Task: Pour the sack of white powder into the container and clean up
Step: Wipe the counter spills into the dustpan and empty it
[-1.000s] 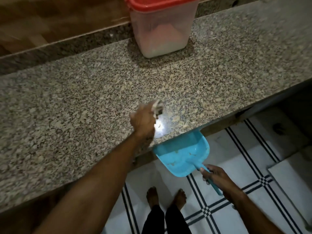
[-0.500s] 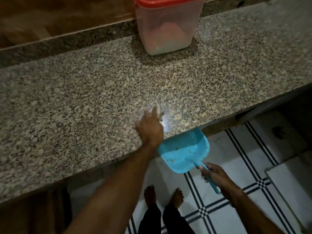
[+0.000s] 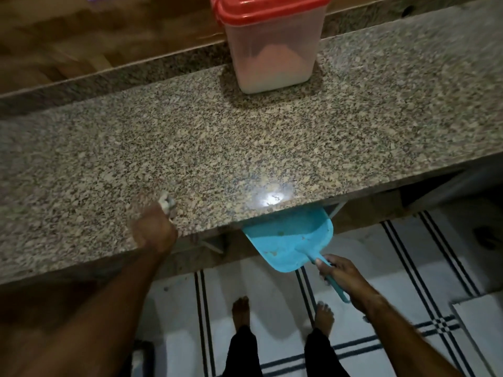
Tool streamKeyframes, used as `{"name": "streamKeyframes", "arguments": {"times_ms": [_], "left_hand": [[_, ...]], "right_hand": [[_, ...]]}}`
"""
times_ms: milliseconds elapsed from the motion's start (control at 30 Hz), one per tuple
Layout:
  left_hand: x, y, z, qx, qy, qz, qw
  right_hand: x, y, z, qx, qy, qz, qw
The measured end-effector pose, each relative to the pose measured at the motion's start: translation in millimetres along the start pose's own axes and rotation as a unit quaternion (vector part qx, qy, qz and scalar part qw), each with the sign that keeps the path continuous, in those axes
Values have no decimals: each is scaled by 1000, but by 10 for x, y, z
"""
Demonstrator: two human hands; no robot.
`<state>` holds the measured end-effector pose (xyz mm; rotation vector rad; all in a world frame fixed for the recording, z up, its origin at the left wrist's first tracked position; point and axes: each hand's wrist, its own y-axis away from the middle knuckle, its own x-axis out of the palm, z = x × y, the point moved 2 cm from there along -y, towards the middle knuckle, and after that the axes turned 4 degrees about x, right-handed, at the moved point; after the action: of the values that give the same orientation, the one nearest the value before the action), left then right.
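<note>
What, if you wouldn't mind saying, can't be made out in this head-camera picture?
- Left hand: motion-blurred; the pale cloth-like thing in its grip can't be identified.
- Container: its red lid is cut off by the top edge.
- Blue dustpan: its front lip is hidden under the counter edge.
- Spilled powder: indistinguishable on the speckled stone in dim light.

Clear container (image 3: 272, 53) w/ red lid, upright at counter's back, white powder approx. half-full.

Table: I see speckled granite (image 3: 190, 148), one bright glare spot near its front edge.
Floor: white tiles (image 3: 272, 292), dark double stripes.
Light: dim.
</note>
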<state>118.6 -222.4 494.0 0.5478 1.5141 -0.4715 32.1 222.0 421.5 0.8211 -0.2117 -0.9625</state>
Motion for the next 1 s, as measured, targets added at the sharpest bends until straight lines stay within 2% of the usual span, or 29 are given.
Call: {"name": "streamKeyframes", "arguments": {"times_ms": [100,233,433,533,700,767,800,900,1000], "left_hand": [[9,344,-613,81,25,-21,996],[49,662,-1590,111,18,-30,993],[77,944,-2752,160,114,-16,980],[-29,936,-2799,148,135,-12,980],[-95,775,-1956,43,133,-45,989],[-54,722,-1897,19,118,-33,992],[-45,732,-1983,33,108,-22,993],[0,911,-2391,145,117,-15,982],[-25,1044,-2693,193,109,-7,975]], "right_hand": [[-175,-44,-66,4,7,22,1000],[-463,-84,-190,10,-2,41,999],[-757,-109,-408,16,12,54,998],[-843,-60,-446,9,2,63,998],[-977,5,-419,-8,-10,64,998],[-993,18,-406,-11,-21,59,998],[-988,13,-403,-9,-31,56,998],[-921,25,-392,-3,-41,41,998],[-835,53,-356,-8,-55,37,998]]}}
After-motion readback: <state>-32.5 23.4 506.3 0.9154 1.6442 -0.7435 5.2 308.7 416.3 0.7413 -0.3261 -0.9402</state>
